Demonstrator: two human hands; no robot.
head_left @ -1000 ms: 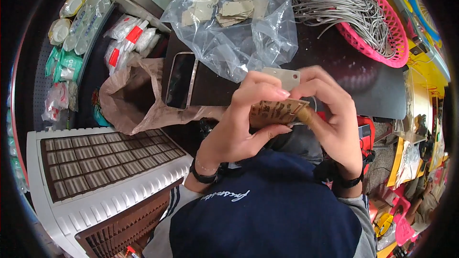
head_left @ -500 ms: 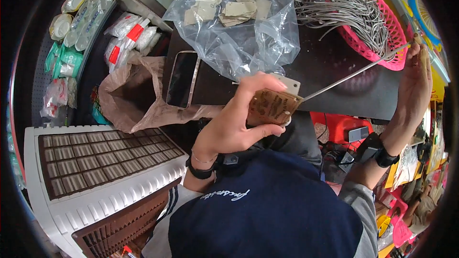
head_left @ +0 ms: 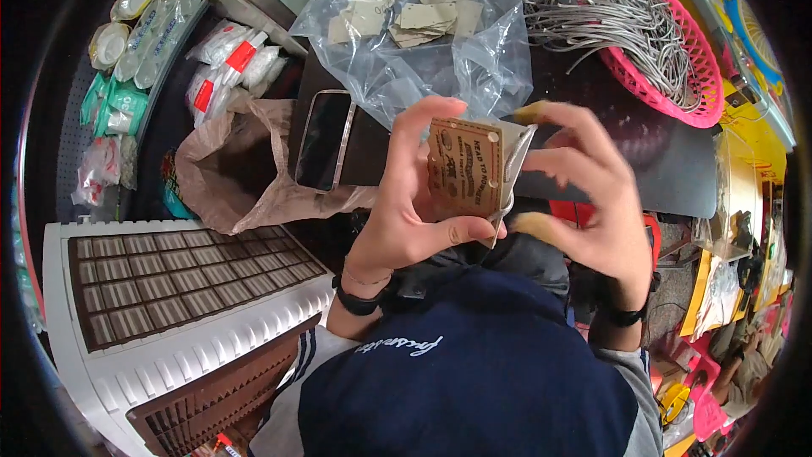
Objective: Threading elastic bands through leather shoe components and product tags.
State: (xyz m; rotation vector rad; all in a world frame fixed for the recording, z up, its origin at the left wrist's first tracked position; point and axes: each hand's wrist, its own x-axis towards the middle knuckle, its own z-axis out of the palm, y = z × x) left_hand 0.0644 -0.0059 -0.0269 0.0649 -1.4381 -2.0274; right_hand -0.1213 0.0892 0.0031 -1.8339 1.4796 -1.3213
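Observation:
My left hand [head_left: 406, 203] is closed round a small stack of brown cardboard tags [head_left: 465, 167], printed on the front and punched with holes. A pale card edge stands out at the stack's right side, and a short bit of whitish cord [head_left: 507, 201] shows by its lower right corner. Close beside that edge is my right hand [head_left: 592, 195], fingers curved and apart, the fingertips yellowish. Its index fingertip is at the stack's upper right corner; whether it touches I cannot tell. Beyond both hands lies a clear plastic bag [head_left: 482, 68] with loose grey-beige cards [head_left: 427, 21] on it.
On the dark table [head_left: 575, 131], a pink basket [head_left: 706, 76] holds a tangle of grey cords [head_left: 617, 25]. A phone [head_left: 324, 140] lies left of the bag, next to an open brownish plastic bag [head_left: 228, 165]. A white air cooler [head_left: 186, 288] stands at the left, below shelved packages [head_left: 127, 106].
My right hand has come in from the far right to the tags. The grey cord stretched between it and the tags no longer shows. My left hand has turned the tags more face-up.

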